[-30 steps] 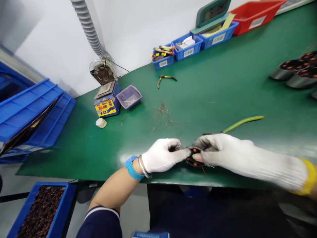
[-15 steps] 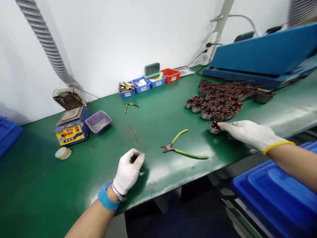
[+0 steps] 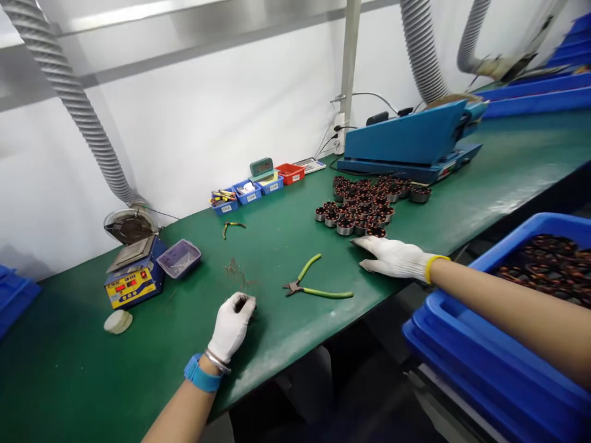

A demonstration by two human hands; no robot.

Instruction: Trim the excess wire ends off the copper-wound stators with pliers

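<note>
My right hand, in a white glove with a yellow cuff, has its fingers spread over the bench. Its fingertips are just in front of the nearest copper-wound motor stator, which stands at the front of a cluster of similar stators. My left hand, also gloved, rests closed on the green bench with fingers curled and thumb pressed to them. Whatever it may hold is hidden. Between my hands lie green-handled cutting pliers with their handles apart. Thin wire scraps are scattered beyond my left hand.
A blue bin full of stators stands at the bench's front right. A solder pot, a purple tray and a round white pad are at left. Small pliers and small boxes line the back; a blue machine stands behind the stators.
My right hand has let go of the front stator, now standing at the cluster's edge, and its fingers have spread. The view has swung right and up. My left hand keeps its closed pose.
</note>
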